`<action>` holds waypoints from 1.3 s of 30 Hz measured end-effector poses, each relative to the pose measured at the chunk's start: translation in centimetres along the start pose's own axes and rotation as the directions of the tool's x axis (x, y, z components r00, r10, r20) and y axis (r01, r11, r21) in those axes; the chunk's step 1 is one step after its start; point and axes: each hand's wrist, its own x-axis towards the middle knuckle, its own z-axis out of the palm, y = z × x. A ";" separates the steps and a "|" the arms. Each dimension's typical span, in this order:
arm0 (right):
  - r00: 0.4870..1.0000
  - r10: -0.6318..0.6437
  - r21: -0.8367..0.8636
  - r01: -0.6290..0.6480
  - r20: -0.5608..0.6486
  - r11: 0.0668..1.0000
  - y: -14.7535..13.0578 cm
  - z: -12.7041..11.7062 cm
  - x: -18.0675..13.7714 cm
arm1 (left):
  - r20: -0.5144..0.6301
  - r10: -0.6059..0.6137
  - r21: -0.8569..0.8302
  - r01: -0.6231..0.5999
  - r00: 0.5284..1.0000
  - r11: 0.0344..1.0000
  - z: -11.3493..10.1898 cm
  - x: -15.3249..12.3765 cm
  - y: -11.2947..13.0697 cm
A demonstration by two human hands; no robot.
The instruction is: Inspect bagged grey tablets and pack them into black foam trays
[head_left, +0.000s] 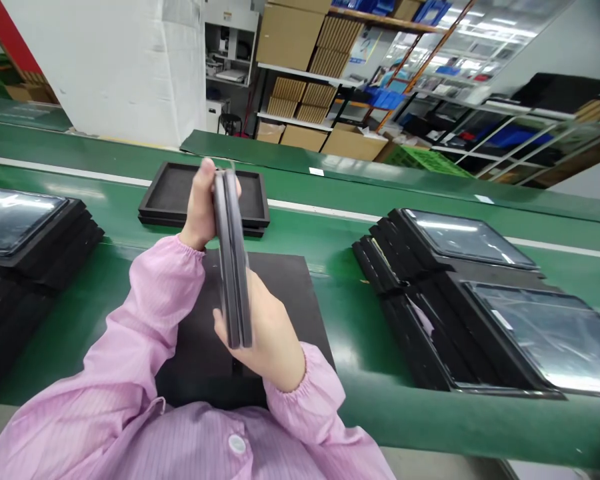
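I hold a thin dark grey tablet-like panel (233,260) on edge above a black mat (290,287). My left hand (200,207) grips its far end, fingers closed round it. My right hand (267,333) is closed on its near end from the right. Both sleeves are pink. An empty black tray (173,193) lies just beyond the panel on the green bench (340,247).
Stacks of black trays holding glossy screens stand at the right (480,300) and at the left (25,233). A white strip runs along the bench. Behind are shelves with cardboard boxes (305,87) and blue bins.
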 end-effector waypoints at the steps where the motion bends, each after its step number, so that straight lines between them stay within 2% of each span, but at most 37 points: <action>1: 0.998 -0.026 -0.001 0.026 0.049 1.000 0.3 -0.2 0.0 | 0.019 0.050 0.008 -0.050 0.999 0.999 0.3 0.0 0.6; 4: 0.986 -0.013 0.020 0.010 0.169 1.000 0.9 -1.0 0.1 | 0.052 0.147 0.070 -0.150 0.988 0.986 1.1 -0.2 1.3; 7: 0.975 0.051 0.083 -0.070 0.216 0.994 0.6 -1.7 0.3 | 0.071 0.146 0.097 -0.152 0.987 0.984 1.4 -0.3 1.0; 14: 0.978 0.166 0.257 -0.193 0.124 0.947 -0.3 -2.0 0.8 | -0.015 0.119 0.064 -0.118 0.993 0.991 0.6 0.8 -1.1; 17: 0.977 0.185 0.311 -0.209 0.104 0.927 -0.5 -1.8 0.9 | 0.006 0.120 0.012 -0.120 0.993 0.993 0.2 1.0 -1.5; 20: 0.975 0.196 0.324 -0.221 0.109 0.920 -0.5 -1.8 0.8 | 0.024 0.108 -0.021 -0.108 0.994 0.994 0.0 1.1 -1.5; 27: 0.968 0.203 0.344 -0.242 0.148 0.907 -0.4 -2.0 0.8 | -0.018 0.053 -0.001 -0.053 0.998 0.999 -0.4 1.2 -2.0; 33: 0.967 0.201 0.366 -0.246 0.158 0.898 -0.6 -2.0 0.9 | 0.045 0.063 -0.049 -0.061 0.997 0.997 -0.6 1.1 -1.9; 39: 0.964 0.205 0.350 -0.254 0.171 0.902 -0.7 -1.8 0.6 | 0.005 0.036 -0.045 -0.036 0.999 0.998 0.0 1.2 -1.3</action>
